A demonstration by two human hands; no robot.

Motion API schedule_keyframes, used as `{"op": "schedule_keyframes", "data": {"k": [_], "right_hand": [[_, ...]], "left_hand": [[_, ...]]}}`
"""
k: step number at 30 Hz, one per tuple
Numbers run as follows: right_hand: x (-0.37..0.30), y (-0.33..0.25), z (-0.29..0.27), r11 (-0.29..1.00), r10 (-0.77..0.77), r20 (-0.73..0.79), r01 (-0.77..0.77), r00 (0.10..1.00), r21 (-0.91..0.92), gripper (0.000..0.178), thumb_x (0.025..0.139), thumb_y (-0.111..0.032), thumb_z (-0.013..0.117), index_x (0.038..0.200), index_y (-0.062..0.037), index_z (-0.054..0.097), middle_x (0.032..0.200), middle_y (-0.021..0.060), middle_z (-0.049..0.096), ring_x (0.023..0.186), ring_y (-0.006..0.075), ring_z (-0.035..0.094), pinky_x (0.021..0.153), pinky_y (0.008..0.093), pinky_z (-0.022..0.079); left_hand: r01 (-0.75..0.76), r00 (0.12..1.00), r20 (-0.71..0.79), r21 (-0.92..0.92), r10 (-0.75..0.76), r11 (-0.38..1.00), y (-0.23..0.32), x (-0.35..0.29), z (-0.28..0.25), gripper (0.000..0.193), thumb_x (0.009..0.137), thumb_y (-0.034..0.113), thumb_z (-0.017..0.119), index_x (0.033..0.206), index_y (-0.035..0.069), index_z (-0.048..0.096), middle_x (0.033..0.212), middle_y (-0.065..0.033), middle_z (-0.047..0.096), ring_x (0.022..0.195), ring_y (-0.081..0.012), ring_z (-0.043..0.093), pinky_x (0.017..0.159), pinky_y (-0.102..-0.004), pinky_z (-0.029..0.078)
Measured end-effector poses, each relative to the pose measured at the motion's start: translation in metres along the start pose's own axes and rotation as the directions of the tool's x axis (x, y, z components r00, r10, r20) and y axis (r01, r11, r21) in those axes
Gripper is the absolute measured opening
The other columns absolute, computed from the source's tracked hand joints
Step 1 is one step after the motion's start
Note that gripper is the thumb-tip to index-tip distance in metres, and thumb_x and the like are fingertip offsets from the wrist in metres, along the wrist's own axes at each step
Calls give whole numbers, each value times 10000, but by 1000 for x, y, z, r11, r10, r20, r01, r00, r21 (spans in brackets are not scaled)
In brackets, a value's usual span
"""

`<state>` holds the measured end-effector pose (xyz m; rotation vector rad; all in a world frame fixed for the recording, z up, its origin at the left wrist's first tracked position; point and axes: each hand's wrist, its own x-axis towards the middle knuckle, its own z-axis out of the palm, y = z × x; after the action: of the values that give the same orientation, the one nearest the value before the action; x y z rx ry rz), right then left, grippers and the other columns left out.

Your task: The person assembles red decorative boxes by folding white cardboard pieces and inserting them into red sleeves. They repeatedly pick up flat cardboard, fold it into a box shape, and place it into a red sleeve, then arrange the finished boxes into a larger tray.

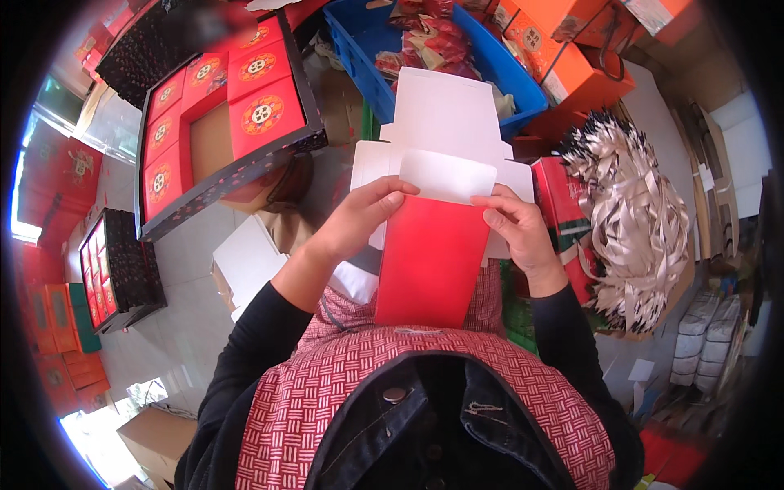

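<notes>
The red carton panel (433, 265) lies in front of the person's body, its near edge against the patterned apron (343, 392) at the lap, which seems to serve as a rest and leaves both hands free for the far edge. The left hand (363, 214) pinches that edge's left corner between thumb and fingers; the right hand (523, 233) pinches the right corner the same way. The hands are apart, each closed on its own corner, probably so the crease between them is held straight and neither end slips. A white flap (447, 173) with rounded corners rises from the crease. Beyond it spread white carton panels (447, 110) with side ears; whether they join the red piece or lie under it, I cannot tell.

Past the panels' far edge stands a blue crate (529, 102) with red and cream packets (433, 45) heaped inside, its walls presumably keeping them together. To the left, a black presentation box (237, 186) is tilted in view; red square boxes (261, 114) sit snugly along its sides, and brown board shows at the middle of its near edge. Right of the right hand lies a bundle of cream ribbons (641, 220) with dark tips, apparently gathered to limit tangling.
</notes>
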<state>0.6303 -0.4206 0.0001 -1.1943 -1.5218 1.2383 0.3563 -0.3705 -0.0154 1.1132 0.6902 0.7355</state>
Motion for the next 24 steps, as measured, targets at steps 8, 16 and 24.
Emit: {"op": "schedule_keyframes", "data": {"k": [8, 16, 24], "right_hand": [[33, -11, -2, 947, -116, -82, 135, 990, 290, 383, 881, -44, 654, 1234, 28, 525, 967, 88, 641, 1082, 221, 608, 923, 307, 463], [119, -63, -5, 927, 356, 555, -360, 752, -107, 299, 934, -172, 618, 1169, 11, 646, 1035, 77, 670, 932, 113, 615, 858, 254, 473], [99, -60, 11, 982, 185, 511, -143, 839, -121, 307, 922, -180, 632, 1173, -5, 654, 1136, 127, 652, 1022, 170, 616, 885, 282, 485]], "left_hand": [[-25, 987, -161, -82, 11, 996, -8, 10, 2, 202, 985, 110, 518, 1140, -1, 583, 1056, -25, 585, 999, -102, 551, 902, -257, 443], [-222, 952, -151, 261, 266, 940, 1, 4, 14, 184, 993, 113, 498, 1114, -14, 550, 1158, -78, 549, 1057, -142, 534, 933, -278, 427], [-255, 945, -119, 308, 303, 917, 5, -4, 15, 181, 999, 77, 446, 1161, -5, 454, 1298, -156, 495, 1133, -178, 510, 973, -319, 427]]}}
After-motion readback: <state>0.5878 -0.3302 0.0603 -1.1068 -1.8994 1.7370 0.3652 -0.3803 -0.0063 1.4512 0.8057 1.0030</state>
